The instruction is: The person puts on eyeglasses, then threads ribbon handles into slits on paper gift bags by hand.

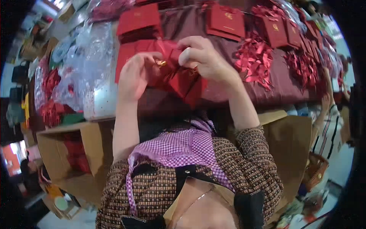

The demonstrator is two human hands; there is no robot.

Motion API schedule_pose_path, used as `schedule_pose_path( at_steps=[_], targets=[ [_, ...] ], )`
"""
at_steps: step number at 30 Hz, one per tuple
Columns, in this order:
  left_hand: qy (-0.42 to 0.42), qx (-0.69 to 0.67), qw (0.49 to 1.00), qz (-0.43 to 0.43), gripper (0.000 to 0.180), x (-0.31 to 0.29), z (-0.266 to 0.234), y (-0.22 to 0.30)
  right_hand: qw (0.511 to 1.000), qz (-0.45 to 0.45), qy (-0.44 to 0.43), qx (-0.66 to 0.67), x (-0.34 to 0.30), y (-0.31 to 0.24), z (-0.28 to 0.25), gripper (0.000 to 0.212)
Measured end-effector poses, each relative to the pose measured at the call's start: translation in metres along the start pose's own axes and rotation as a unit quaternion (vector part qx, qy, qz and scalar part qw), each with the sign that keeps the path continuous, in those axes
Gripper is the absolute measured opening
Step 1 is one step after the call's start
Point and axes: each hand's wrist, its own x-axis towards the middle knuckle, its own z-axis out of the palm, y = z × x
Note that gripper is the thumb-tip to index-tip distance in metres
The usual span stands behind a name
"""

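Above the red-draped table, my left hand (133, 74) and my right hand (207, 57) are raised close together, fingers bent and pinching. A shiny red ribbon (166, 49) stretches between them, blurred by motion. Something small and gold shows at the left fingertips; its kind is unclear. A pale covering sits on a fingertip of the right hand. Beneath the hands is a small red gift bag (188, 89), tilted, with a corner toward me. More flat red bags (127, 53) lie behind my left hand.
Red bags with gold print (225, 22) are stacked at the back. Red ribbon piles (254, 61) lie to the right. Clear plastic bags (85, 57) cover the left side. Open cardboard boxes (68, 152) stand on both sides of me. Another person's arm (327, 95) shows at far right.
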Motion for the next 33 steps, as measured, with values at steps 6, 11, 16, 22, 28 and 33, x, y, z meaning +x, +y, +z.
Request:
schedule_pose_path(
  at_steps=[6,11,16,22,28,33],
  targets=[
    [-0.099,0.315,0.944,0.014,0.054,-0.01,0.024,-0.021,0.997,-0.002,0.049,0.061,-0.006,-0.012,0.007,0.019],
    [-0.086,0.518,0.848,0.075,0.045,-0.002,0.013,-0.026,0.991,0.043,0.072,0.107,-0.02,-0.008,0.008,0.023],
    [-0.02,0.5,0.851,0.158,0.029,0.005,0.04,-0.023,0.983,0.1,0.145,0.058,-0.042,0.011,-0.015,0.028],
    [0.104,0.487,0.858,0.127,0.017,0.002,0.021,0.001,0.853,0.384,0.313,-0.168,-0.102,0.046,-0.066,0.026],
    [0.135,0.367,0.92,0.04,0.015,0.004,0.033,0.0,0.808,0.431,0.172,-0.362,-0.137,0.081,-0.08,0.027],
    [0.144,0.403,0.904,0.01,0.016,0.007,0.024,-0.007,0.854,0.299,0.241,-0.351,-0.14,0.093,-0.079,0.013]
  ],
)
